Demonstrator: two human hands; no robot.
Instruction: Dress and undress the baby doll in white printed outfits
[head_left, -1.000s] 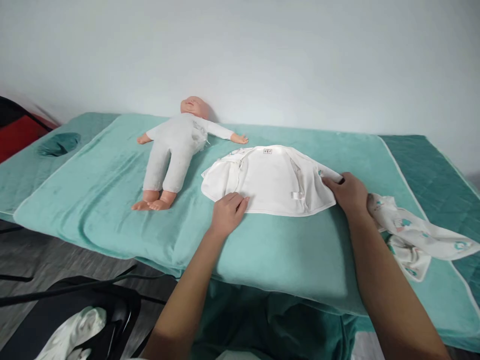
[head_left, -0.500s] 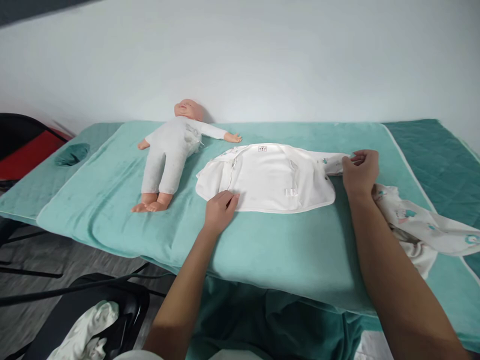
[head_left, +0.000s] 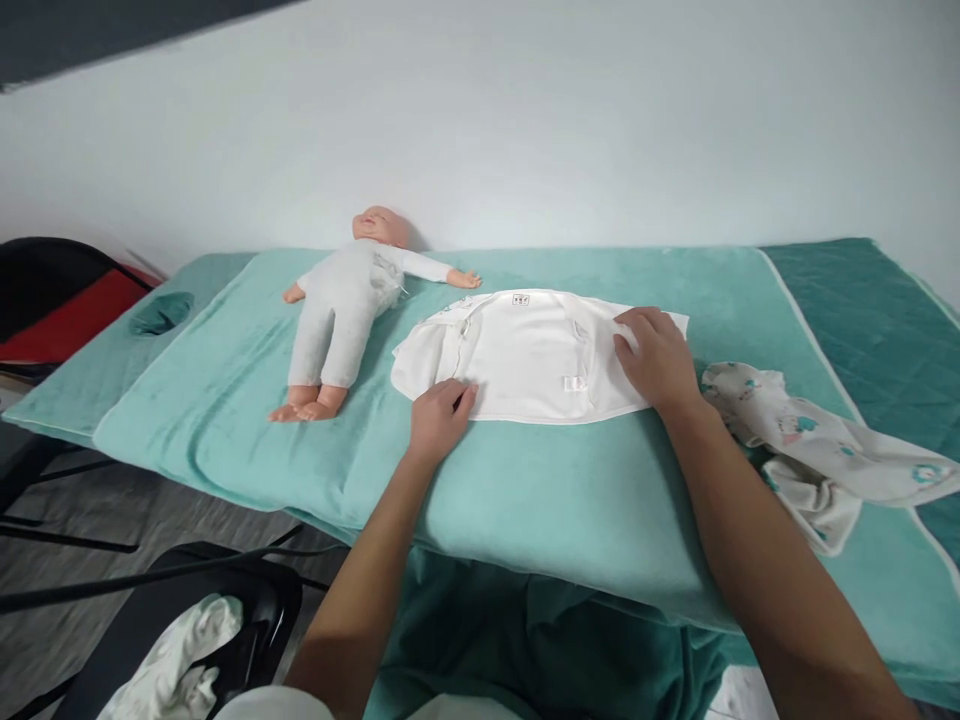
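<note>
A white baby shirt (head_left: 525,350) lies spread with its inner side up in the middle of the padded table. My left hand (head_left: 441,418) is closed at the shirt's lower left edge, thumb and fingers together on the cloth. On the other side, my right hand (head_left: 658,358) has bent fingers gripping the right front panel near the sleeve. Its fingertips are partly hidden. A baby doll (head_left: 341,300) in a white body lies on its back left of the shirt, with one arm stretched towards it.
Printed baby clothes (head_left: 825,440) lie crumpled at the right. The teal padded cover (head_left: 600,500) has a round hole at its left end. A black chair (head_left: 262,610) with clothing (head_left: 180,650) stands at the front left, and a white wall (head_left: 525,120) rises behind.
My right hand has let go of the sleeve's end and moved left onto the right front panel. The sleeve now shows less beyond the hand. My left hand has stayed in place.
</note>
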